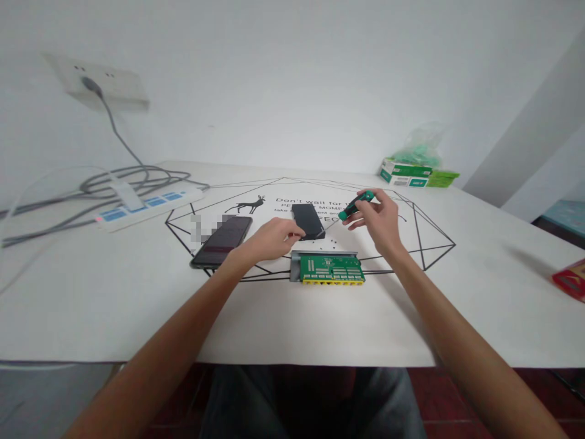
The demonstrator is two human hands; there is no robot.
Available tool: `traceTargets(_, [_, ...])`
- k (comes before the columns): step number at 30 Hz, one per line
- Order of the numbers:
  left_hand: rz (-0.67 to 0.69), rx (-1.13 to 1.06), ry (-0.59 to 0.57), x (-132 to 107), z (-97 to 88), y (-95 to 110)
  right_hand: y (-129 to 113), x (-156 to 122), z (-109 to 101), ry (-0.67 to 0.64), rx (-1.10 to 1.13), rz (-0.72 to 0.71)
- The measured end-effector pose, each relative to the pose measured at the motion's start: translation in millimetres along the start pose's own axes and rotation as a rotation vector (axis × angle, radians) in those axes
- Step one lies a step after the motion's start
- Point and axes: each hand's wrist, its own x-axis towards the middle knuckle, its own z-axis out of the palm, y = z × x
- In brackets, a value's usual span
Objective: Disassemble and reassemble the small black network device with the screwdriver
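In the head view, my right hand (380,221) is wrapped round the green and black handle of a screwdriver (355,206). Its thin shaft slants down to the left, and the tip is by the near right corner of a black box (308,219). The fingertips of my left hand (276,236) are pinched together at the box's near left corner; what lies between them, if anything, is too small to make out. Several tiny dark screws (333,246) lie beside the box. Closer to me, a green circuit board (331,268) with yellow ports rests on a grey metal tray (295,268).
Left of my left hand lies a dark phone (223,242). A white power strip (153,206) and coiled grey cable (132,177) occupy the table's left side. Green and white boxes (406,172) stand at the back right, and a red package (571,279) sits at the right edge.
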Motion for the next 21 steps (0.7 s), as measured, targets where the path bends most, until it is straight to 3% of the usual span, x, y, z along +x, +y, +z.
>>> traceTargets(13, [-0.022, -0.042, -0.074, -0.5, 8.9, 10.1, 16.0, -2.3, 2.2, -0.064, -0.147, -0.038])
traceTargets(21, [-0.028, -0.076, -0.043, 0.3, 10.4, 8.2, 14.7, -4.3, 4.7, -0.091, -0.105, -0.030])
